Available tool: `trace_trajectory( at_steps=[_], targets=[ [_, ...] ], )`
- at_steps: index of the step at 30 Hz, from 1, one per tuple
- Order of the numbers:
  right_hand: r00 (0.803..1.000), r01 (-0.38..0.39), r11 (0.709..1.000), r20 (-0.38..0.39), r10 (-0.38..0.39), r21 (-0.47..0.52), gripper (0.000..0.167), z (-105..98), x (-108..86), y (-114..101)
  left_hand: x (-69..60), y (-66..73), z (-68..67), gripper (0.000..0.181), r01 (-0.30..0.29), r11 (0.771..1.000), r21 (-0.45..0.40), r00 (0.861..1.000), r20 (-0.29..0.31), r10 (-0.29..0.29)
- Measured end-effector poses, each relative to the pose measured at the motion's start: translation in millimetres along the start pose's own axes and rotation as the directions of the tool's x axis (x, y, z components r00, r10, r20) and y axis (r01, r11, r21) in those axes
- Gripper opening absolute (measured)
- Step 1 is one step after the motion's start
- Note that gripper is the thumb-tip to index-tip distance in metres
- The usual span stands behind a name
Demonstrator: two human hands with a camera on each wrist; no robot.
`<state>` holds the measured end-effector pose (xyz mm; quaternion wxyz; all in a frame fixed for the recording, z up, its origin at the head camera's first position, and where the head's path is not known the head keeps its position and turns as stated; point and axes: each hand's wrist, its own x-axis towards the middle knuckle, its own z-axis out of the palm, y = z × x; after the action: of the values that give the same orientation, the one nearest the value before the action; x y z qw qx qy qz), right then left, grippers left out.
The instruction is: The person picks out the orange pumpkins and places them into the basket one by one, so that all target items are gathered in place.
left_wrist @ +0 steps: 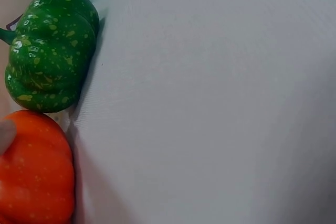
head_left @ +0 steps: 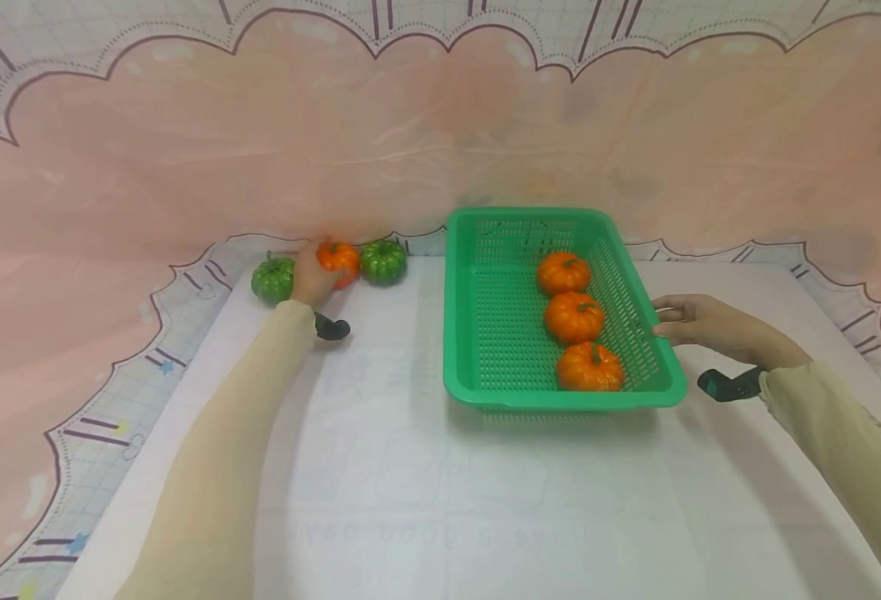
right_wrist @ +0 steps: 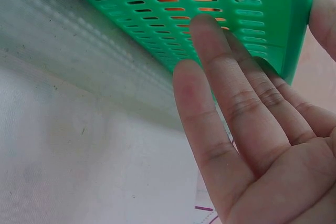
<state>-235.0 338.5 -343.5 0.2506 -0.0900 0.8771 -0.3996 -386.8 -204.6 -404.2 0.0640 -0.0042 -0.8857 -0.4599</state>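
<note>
At the back left of the table, my left hand (head_left: 314,273) grips a small orange pumpkin (head_left: 340,260). A green pumpkin (head_left: 383,262) sits just right of it, and another green pumpkin (head_left: 272,280) is to the left, partly behind the hand. The left wrist view shows only a fingertip on the orange pumpkin (left_wrist: 37,171), beside the speckled green one (left_wrist: 52,51). My right hand (head_left: 698,321) is at the right side of a green plastic basket (head_left: 460,333). Its fingers (right_wrist: 239,93) extend nearly straight along the slotted outer wall. Inside the basket, three orange pumpkins (head_left: 573,317) line the right side.
A white cloth (head_left: 380,475) covers the table. Behind it hangs a pink patterned sheet (head_left: 380,150), close to the pumpkins and the basket's far end. The cloth's patterned border (head_left: 140,375) runs along the left edge.
</note>
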Motion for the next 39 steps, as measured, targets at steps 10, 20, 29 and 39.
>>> trace_trajectory(
  at_steps=[10,20,29,39],
  targets=[
    [1.000,0.000,1.000,-0.005,0.000,-0.012,0.062,0.7,-0.7,-0.9,-0.6,-5.2,3.9,0.083,0.013,1.000,0.015,1.000,-0.002,-0.013],
    [1.000,0.005,1.000,-0.002,-0.005,-0.026,0.062,0.6,-0.4,-0.1,-1.6,-7.5,8.6,0.080,0.001,1.000,0.008,1.000,-0.025,-0.001],
    [1.000,0.007,1.000,-0.003,-0.007,-0.030,0.061,0.5,-0.9,-0.9,-5.6,-5.7,11.3,0.081,-0.003,1.000,-0.029,0.999,-0.034,0.002],
    [1.000,0.007,1.000,-0.006,-0.007,-0.028,0.061,1.2,-1.7,-2.4,-5.2,-12.3,14.3,0.081,-0.029,0.995,-0.099,0.998,-0.052,0.024]
  ],
)
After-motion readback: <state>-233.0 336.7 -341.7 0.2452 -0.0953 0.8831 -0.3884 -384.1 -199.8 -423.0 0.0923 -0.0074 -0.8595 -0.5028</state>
